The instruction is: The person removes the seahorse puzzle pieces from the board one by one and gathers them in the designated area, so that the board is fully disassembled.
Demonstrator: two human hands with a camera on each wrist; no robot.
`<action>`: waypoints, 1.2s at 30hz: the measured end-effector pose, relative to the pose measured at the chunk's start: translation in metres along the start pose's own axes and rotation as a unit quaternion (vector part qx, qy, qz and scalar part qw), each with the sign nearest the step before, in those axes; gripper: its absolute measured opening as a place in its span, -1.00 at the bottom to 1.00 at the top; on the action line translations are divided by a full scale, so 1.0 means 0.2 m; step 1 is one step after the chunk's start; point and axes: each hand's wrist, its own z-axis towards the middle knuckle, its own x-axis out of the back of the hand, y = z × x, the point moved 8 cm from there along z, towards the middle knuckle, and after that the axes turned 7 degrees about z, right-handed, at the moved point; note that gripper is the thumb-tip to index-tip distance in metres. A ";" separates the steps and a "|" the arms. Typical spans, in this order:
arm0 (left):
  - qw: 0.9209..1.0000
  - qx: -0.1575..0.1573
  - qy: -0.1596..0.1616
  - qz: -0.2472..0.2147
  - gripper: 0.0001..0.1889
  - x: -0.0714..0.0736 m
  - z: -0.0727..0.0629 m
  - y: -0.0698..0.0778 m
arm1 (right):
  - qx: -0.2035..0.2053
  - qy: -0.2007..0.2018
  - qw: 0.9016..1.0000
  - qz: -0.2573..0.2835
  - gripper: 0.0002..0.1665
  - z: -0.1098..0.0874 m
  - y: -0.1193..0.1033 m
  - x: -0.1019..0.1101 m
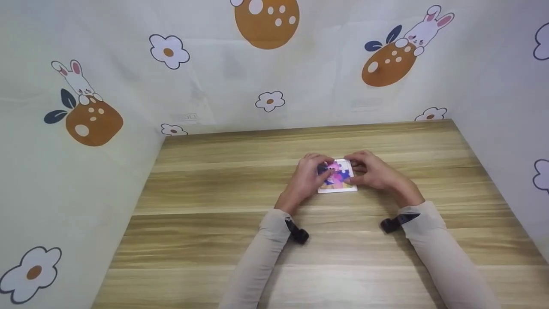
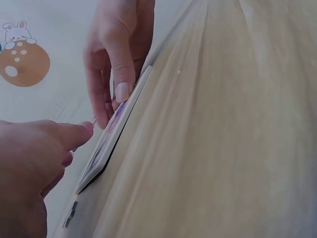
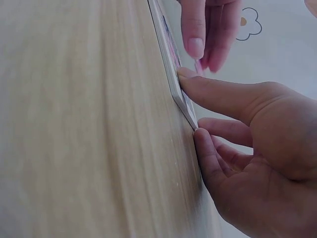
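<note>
A small square jigsaw puzzle (image 1: 341, 182) with a pink figure on blue lies flat in a white frame tray (image 1: 339, 190) on the table. My left hand (image 1: 306, 174) is over its left side and pinches a pink puzzle piece (image 3: 199, 67) between thumb and fingers, just above the picture. From the right, my right hand (image 1: 375, 171) grips the tray's edge, its thumb on the top face and fingertips against the side in the right wrist view. Pale squares show at the tray's top right. The left hand hides part of the picture.
A small loose piece (image 2: 71, 214) lies on the table beside the tray in the left wrist view. The wood-grain table (image 1: 206, 231) meets a patterned cloth wall (image 1: 223, 77) at the back and sides. Black wrist cameras (image 1: 298, 234) sit on both sleeves.
</note>
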 end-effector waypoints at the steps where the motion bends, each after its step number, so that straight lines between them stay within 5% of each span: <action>1: 1.000 0.000 0.003 -0.009 -0.67 0.01 -0.01 -0.01 | -0.001 0.001 1.000 -0.007 -0.06 0.00 0.00 0.00; 22: 0.997 0.039 0.065 -0.034 -0.67 0.33 -0.18 -0.27 | 0.007 0.007 1.000 0.011 -0.14 0.01 0.00 -0.01; 30: 0.995 0.071 0.069 -0.025 -0.66 0.38 -0.23 -0.37 | 0.002 0.006 1.000 0.008 -0.13 0.00 0.00 -0.01; 36: 0.996 0.080 0.046 -0.012 -0.65 0.35 -0.24 -0.42 | 0.003 0.004 1.000 0.008 -0.13 -0.01 -0.01 0.00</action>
